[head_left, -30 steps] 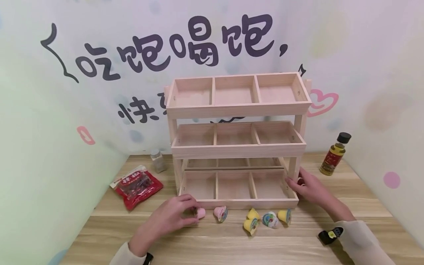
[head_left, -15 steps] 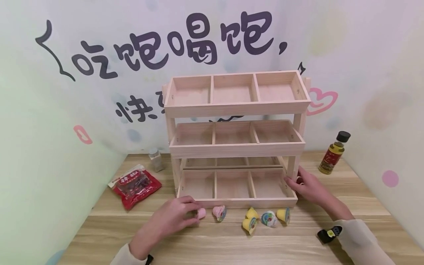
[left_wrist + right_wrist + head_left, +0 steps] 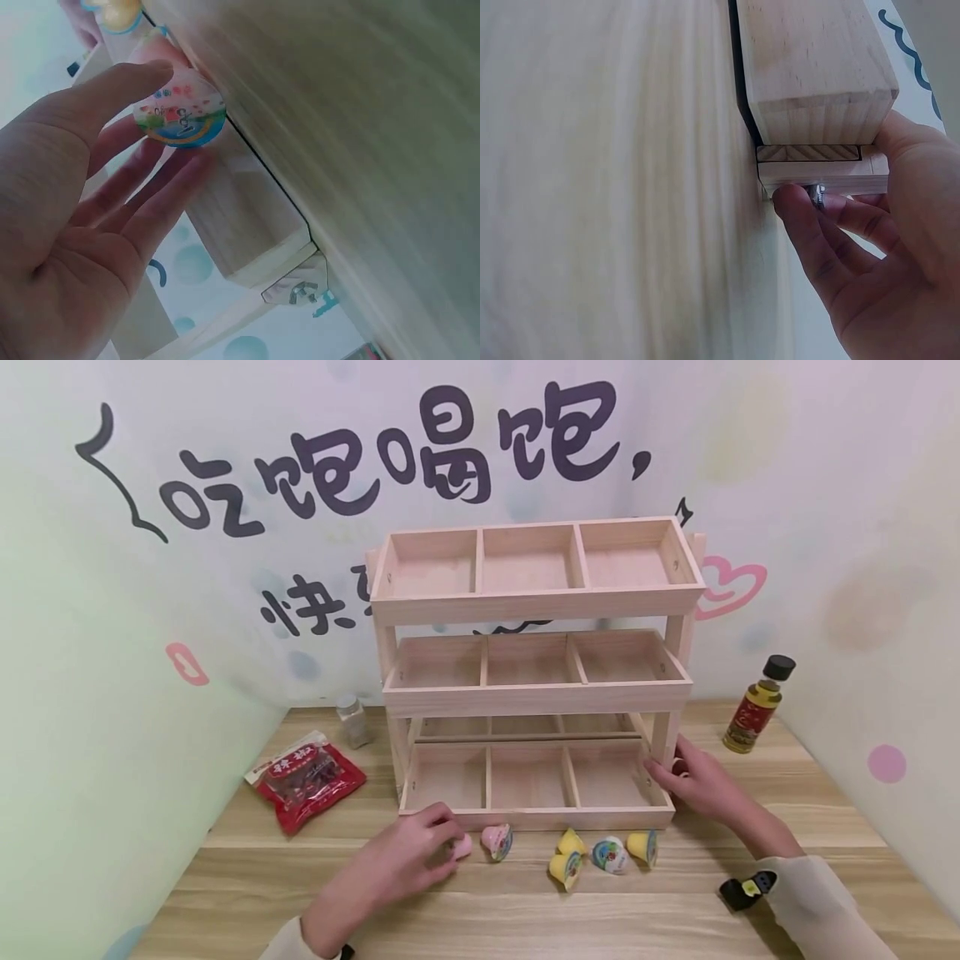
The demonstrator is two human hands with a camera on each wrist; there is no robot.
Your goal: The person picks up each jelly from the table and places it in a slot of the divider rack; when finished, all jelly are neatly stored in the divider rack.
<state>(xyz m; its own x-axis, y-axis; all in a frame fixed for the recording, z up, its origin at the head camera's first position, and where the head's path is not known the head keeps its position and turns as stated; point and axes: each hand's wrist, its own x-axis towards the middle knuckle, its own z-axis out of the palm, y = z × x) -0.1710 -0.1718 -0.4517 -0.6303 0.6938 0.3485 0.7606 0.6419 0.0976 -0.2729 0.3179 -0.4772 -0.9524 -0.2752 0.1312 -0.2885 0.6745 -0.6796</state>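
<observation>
At the lower front left of a three-tier wooden rack (image 3: 536,821), my left hand (image 3: 405,858) pinches a small pink jelly cup (image 3: 461,847) between thumb and fingers. Its printed foil lid (image 3: 182,124) faces the camera in the left wrist view. A second pink jelly cup (image 3: 497,841) lies just to the right. My right hand (image 3: 705,789) grips the rack's lower right side, thumb over the bottom tray's end. In the right wrist view its fingertips (image 3: 791,204) touch the side post beside a metal wing nut (image 3: 817,196).
Several yellow jelly cups (image 3: 565,870) and one lid-up cup (image 3: 610,856) lie before the bottom tray. A red food packet (image 3: 307,783) and a small glass jar (image 3: 352,722) stand left of the rack. An oil bottle (image 3: 752,714) stands at the back right.
My left hand has shifted slightly right with the pink jelly cup, its fingers now covering more of it. My right hand keeps the same grip on the rack.
</observation>
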